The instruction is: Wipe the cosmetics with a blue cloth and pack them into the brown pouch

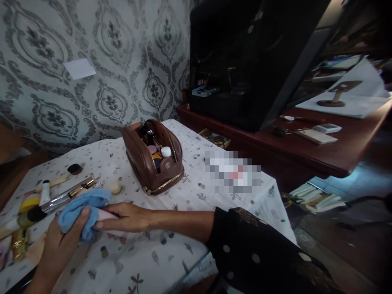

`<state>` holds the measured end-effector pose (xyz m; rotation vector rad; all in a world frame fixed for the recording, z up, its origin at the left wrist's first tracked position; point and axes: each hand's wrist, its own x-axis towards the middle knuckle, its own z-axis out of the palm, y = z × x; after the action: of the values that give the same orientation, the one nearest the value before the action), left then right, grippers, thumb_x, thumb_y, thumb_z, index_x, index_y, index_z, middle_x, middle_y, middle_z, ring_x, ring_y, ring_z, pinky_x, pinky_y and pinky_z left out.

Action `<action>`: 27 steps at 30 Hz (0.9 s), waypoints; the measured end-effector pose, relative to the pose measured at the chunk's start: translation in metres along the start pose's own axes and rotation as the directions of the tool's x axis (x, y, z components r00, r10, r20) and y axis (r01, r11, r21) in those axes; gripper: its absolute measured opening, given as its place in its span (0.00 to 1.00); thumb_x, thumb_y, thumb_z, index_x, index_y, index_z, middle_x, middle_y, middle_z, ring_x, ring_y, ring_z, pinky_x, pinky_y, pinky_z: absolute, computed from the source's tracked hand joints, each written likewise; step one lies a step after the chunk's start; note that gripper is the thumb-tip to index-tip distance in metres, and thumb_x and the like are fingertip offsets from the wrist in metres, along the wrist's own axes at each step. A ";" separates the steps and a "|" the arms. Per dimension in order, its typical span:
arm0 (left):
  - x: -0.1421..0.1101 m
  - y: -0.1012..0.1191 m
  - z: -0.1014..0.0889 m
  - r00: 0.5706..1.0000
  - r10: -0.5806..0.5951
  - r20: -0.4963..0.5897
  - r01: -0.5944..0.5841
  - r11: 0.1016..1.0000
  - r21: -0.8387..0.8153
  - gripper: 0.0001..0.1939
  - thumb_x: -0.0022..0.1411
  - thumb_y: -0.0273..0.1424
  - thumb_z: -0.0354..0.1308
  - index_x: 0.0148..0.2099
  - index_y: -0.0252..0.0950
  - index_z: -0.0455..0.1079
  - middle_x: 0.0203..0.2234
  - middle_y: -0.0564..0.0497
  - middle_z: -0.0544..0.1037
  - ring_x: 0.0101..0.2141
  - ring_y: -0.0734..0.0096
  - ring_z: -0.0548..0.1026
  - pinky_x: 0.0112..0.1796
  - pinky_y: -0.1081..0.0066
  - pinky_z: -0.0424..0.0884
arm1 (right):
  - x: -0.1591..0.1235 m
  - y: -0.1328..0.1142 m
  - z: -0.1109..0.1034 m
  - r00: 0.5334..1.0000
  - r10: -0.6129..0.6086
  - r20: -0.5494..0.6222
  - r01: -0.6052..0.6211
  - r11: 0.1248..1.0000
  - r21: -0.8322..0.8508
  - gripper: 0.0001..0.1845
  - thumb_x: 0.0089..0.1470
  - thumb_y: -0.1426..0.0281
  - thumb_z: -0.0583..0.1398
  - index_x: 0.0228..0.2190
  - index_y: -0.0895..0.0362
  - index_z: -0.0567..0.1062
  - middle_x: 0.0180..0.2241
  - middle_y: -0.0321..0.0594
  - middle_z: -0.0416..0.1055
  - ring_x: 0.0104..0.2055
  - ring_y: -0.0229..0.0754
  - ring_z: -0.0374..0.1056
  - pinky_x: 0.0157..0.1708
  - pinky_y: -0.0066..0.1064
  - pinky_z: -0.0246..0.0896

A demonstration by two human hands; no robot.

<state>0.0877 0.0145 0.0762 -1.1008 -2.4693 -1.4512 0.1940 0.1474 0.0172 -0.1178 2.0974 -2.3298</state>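
Note:
My left hand (69,241) is closed around a light blue cloth (82,212), which is wrapped over one end of a pale pink tube-like item (105,216). The other end of that pink item sits between the thumb and fingers of my right hand (128,216). Its exact kind is hidden by the cloth and fingers. Beyond my hands stands an unzipped brown toiletry bag (137,159), with a white-capped jar (166,152) and other cosmetics inside. A small cream-coloured jar (115,187) lies just past the cloth.
Several cosmetics, among them a silver tube (58,201), a white tube (45,192) and a gold item (20,245), lie at the left. A dark round lid (74,168) is farther back. The patterned tablecloth (196,163) ends beside a red-brown desk (306,151) holding a black screen (239,61).

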 end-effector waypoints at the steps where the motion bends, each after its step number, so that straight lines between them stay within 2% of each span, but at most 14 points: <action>1: 0.002 0.000 0.000 0.999 0.013 0.050 -0.012 1.000 -0.005 0.16 0.44 0.49 0.61 0.25 0.42 0.72 0.24 0.53 0.78 0.35 0.53 0.77 0.48 0.55 0.75 | 0.000 0.002 -0.001 1.000 0.016 0.006 -0.016 1.000 0.016 0.24 0.54 0.47 0.62 0.34 0.56 0.68 0.25 0.31 0.67 0.21 0.31 0.64 0.21 0.21 0.62; 4: 0.004 -0.007 0.003 0.989 0.022 0.147 -0.022 1.000 -0.008 0.15 0.49 0.47 0.60 0.26 0.40 0.72 0.24 0.52 0.78 0.32 0.57 0.76 0.42 0.60 0.76 | 0.002 0.007 -0.001 0.997 0.076 0.010 -0.076 0.995 0.060 0.30 0.49 0.40 0.62 0.33 0.56 0.69 0.24 0.31 0.68 0.22 0.33 0.65 0.21 0.23 0.63; 6: 0.003 -0.014 0.005 0.987 0.018 0.160 -0.014 1.000 -0.024 0.17 0.53 0.47 0.58 0.25 0.38 0.70 0.23 0.52 0.77 0.30 0.60 0.74 0.36 0.65 0.75 | 0.004 0.010 -0.001 0.994 0.106 0.027 -0.108 0.989 0.101 0.32 0.46 0.39 0.62 0.34 0.56 0.69 0.23 0.31 0.68 0.22 0.35 0.66 0.22 0.24 0.64; 9: 0.002 -0.024 0.008 0.994 -0.019 0.104 0.021 1.000 -0.014 0.19 0.55 0.49 0.57 0.24 0.38 0.68 0.21 0.52 0.75 0.27 0.63 0.72 0.32 0.67 0.73 | 0.007 0.014 -0.003 0.988 0.133 0.084 -0.145 0.977 0.159 0.34 0.39 0.39 0.66 0.33 0.56 0.69 0.22 0.30 0.69 0.21 0.34 0.66 0.21 0.25 0.65; 13: 0.006 -0.034 0.004 0.992 -0.118 -0.038 0.120 0.992 0.046 0.20 0.57 0.50 0.56 0.29 0.37 0.70 0.24 0.51 0.77 0.30 0.60 0.75 0.36 0.64 0.74 | 0.011 0.019 -0.004 0.984 0.137 0.109 -0.158 0.965 0.212 0.36 0.30 0.46 0.73 0.33 0.55 0.68 0.22 0.28 0.70 0.20 0.34 0.68 0.20 0.24 0.65; 16: 0.009 -0.041 -0.001 0.970 -0.207 -0.131 0.217 0.974 0.067 0.21 0.59 0.50 0.54 0.33 0.37 0.72 0.26 0.51 0.78 0.33 0.58 0.76 0.38 0.62 0.74 | 0.014 0.023 -0.004 0.991 0.129 0.034 -0.133 0.949 0.285 0.35 0.34 0.52 0.74 0.37 0.56 0.66 0.21 0.28 0.70 0.19 0.35 0.69 0.21 0.26 0.67; 20: 0.012 -0.052 -0.003 0.931 -0.293 -0.216 0.313 0.947 0.065 0.22 0.57 0.51 0.55 0.37 0.36 0.75 0.29 0.49 0.80 0.36 0.55 0.77 0.41 0.59 0.74 | 0.017 0.024 -0.006 0.988 0.069 -0.138 -0.014 0.932 0.362 0.29 0.45 0.57 0.71 0.42 0.58 0.67 0.20 0.28 0.71 0.19 0.36 0.70 0.23 0.25 0.66; 23: 0.013 -0.058 -0.003 0.928 -0.315 -0.200 0.333 0.941 0.059 0.24 0.57 0.51 0.54 0.37 0.35 0.75 0.31 0.48 0.81 0.39 0.52 0.77 0.45 0.56 0.72 | 0.018 0.024 -0.009 0.978 0.054 -0.200 0.024 0.929 0.369 0.25 0.47 0.55 0.70 0.37 0.61 0.71 0.20 0.31 0.72 0.19 0.36 0.71 0.22 0.24 0.65; 27: 0.012 -0.062 -0.004 0.932 -0.336 -0.137 0.346 0.936 0.058 0.24 0.58 0.51 0.52 0.35 0.35 0.75 0.31 0.47 0.81 0.40 0.51 0.77 0.46 0.56 0.71 | 0.017 0.023 -0.009 0.979 0.043 -0.199 0.037 0.924 0.381 0.24 0.47 0.54 0.69 0.34 0.62 0.72 0.21 0.33 0.73 0.19 0.35 0.70 0.20 0.23 0.65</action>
<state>0.0397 -0.0005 0.0383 -0.5633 -2.6979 -1.4291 0.1758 0.1533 -0.0057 0.1338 1.6560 -2.8016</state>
